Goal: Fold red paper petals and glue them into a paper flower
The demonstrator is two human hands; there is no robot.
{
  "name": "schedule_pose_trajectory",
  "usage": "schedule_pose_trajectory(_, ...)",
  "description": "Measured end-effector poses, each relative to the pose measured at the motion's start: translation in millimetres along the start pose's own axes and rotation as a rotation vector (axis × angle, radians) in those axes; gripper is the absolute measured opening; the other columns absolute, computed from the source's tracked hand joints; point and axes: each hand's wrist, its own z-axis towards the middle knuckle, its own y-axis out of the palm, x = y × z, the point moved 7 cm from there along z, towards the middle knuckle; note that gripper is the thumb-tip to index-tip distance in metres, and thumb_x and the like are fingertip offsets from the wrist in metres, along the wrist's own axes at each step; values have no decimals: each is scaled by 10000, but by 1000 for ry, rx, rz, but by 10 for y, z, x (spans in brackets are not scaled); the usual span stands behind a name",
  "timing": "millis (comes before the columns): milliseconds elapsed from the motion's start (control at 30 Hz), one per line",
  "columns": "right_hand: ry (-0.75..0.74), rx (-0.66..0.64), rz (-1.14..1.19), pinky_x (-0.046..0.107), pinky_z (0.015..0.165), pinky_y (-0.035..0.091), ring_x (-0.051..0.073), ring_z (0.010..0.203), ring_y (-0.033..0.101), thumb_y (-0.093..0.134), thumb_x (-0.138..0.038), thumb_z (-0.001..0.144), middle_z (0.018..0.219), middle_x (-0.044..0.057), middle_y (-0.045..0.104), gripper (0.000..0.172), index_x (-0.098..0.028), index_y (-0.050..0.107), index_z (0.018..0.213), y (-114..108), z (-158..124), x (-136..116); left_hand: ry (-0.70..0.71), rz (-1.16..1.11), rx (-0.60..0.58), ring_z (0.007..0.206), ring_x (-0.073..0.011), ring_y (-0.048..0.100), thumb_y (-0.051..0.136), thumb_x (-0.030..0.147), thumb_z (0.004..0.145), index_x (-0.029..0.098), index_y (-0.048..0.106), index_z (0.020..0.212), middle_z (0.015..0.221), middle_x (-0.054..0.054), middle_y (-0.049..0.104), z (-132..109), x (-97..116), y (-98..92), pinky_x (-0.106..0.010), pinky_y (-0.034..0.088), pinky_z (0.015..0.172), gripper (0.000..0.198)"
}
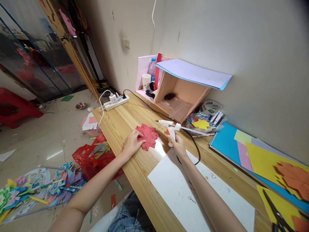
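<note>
A red folded paper flower (pixel 147 136) lies on the wooden table (pixel 125 124). My left hand (pixel 132 142) rests on its left edge, fingers bent and pressing it down. My right hand (pixel 175 144) is closed round the handle of a white glue gun (pixel 170 126), whose nozzle points left, just above and right of the flower. The gun's black cord (pixel 196 151) loops back over the table.
A white sheet (pixel 193 199) lies under my right forearm. Coloured paper sheets (pixel 260 154) and scissors (pixel 277 216) are at the right. A cardboard box (pixel 180 96), a bowl of scraps (pixel 201 124) and a power strip (pixel 116 102) stand behind. Red bag and paper crafts litter the floor at left.
</note>
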Motion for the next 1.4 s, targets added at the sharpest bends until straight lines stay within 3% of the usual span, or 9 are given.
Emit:
schedule_pose_trajectory(200,35,11,64,233,534,348,112,556,450,553,-471,690,589,1,520,326,-157,512,611,-20,13,91,59,-16,-58,855,-172,536,506,289,786,195,567,845,896,-36,562,111,-10,-50,-313,423,776,127)
schedule_pose_trajectory(333,43,33,82,236,526,353,108,538,440,553,-475,679,568,-8,499,323,-166,495,603,-39,12,65,135,83,-48,940,-207,497,538,333,755,193,572,932,952,-57,552,345,6,-136,-356,387,846,228)
schedule_pose_trajectory(467,44,75,88,240,519,353,111,534,428,539,-477,681,564,-7,479,321,-178,469,590,-79,17,63,180,149,-172,942,-228,489,571,431,706,190,530,1070,978,-73,527,560,12,-20,-374,385,843,439)
schedule_pose_trajectory(567,54,75,104,238,504,345,110,528,412,520,-479,694,567,-4,462,323,-177,459,596,-89,33,118,144,205,-217,891,-222,504,580,436,693,183,552,1009,921,-68,515,629,-38,71,-358,401,803,406)
schedule_pose_trajectory(767,57,71,120,228,487,334,109,537,419,518,-466,694,580,-1,467,312,-177,448,599,-92,55,161,128,345,-132,863,-227,488,555,425,718,179,544,861,869,-70,499,558,-17,15,-347,406,757,286)
schedule_pose_trajectory(933,72,70,173,234,501,337,104,522,424,527,-445,693,580,-14,472,290,-180,454,601,-89,38,131,128,377,-67,943,-234,476,536,416,736,180,539,904,949,-86,492,512,81,-61,-348,393,810,290)
schedule_pose_trajectory(1067,87,40,250,245,547,371,118,555,456,524,-424,699,584,-9,477,279,-178,456,586,-61,12,120,-41,268,-76,929,-223,518,499,416,762,136,491,1054,1002,-121,521,516,-121,-106,-346,408,806,404)
schedule_pose_trajectory(1200,103,-112,358,256,594,392,124,583,452,494,-429,727,612,0,484,288,-174,476,595,77,-37,68,-223,134,-140,792,-185,568,572,400,703,123,525,959,920,-103,579,458,-415,-111,-299,443,708,380)
schedule_pose_trajectory(1400,103,-291,292,227,519,344,117,561,423,463,-463,750,614,10,483,326,-168,483,612,297,-138,-96,-321,-92,-129,666,-154,576,659,313,623,149,557,834,719,-31,607,406,-514,-65,-267,451,614,286)
